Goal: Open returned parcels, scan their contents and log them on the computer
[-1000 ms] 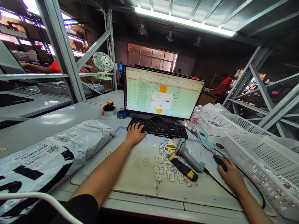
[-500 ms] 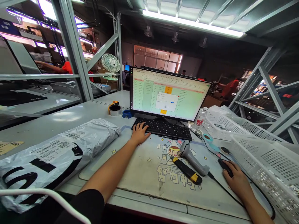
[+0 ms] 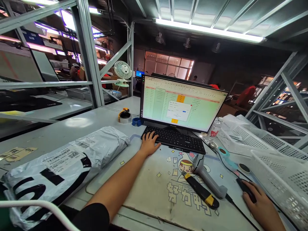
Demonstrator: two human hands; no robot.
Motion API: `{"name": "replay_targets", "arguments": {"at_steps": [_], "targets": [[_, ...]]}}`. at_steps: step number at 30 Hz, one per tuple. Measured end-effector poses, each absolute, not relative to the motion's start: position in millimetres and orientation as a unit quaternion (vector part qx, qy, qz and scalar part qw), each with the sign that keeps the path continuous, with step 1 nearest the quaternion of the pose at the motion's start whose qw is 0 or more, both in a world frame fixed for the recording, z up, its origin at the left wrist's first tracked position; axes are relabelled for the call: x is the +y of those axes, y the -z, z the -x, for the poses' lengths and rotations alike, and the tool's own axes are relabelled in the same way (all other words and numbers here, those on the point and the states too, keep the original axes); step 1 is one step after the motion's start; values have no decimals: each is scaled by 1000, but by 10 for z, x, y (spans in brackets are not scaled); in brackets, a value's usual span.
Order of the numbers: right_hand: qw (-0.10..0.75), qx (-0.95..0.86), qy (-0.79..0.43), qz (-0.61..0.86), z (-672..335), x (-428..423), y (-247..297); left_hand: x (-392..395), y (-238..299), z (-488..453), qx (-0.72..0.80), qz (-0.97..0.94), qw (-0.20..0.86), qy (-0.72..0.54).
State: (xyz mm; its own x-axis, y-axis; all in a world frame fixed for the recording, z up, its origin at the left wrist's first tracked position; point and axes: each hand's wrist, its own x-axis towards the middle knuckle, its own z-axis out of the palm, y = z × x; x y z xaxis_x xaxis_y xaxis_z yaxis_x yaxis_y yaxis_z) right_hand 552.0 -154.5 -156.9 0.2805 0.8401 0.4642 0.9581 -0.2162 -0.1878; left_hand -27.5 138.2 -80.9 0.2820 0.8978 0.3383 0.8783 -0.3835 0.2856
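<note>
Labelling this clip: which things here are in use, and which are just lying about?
In use:
left hand on the keyboard
right hand on the mouse
monitor showing a spreadsheet

Lying about:
barcode scanner
utility knife
mailer bag
tape roll
white plastic basket

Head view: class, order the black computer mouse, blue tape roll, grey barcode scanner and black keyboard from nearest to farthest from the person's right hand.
1. Black computer mouse, under the right hand.
2. Grey barcode scanner, on the mat, leftward.
3. Black keyboard, beyond the scanner.
4. Blue tape roll, farthest, further left.
</note>
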Motion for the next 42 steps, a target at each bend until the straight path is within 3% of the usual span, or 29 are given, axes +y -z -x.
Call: {"name": "replay_targets", "arguments": {"at_steps": [20, 42], "targets": [[237, -550, 144, 788, -4915, -1671, 1255, 1383, 805, 263, 556, -804, 26, -211], [258, -558, 142, 776, -4941, -1646, 1292, 1410, 849, 260, 552, -802, 17, -227]]}}
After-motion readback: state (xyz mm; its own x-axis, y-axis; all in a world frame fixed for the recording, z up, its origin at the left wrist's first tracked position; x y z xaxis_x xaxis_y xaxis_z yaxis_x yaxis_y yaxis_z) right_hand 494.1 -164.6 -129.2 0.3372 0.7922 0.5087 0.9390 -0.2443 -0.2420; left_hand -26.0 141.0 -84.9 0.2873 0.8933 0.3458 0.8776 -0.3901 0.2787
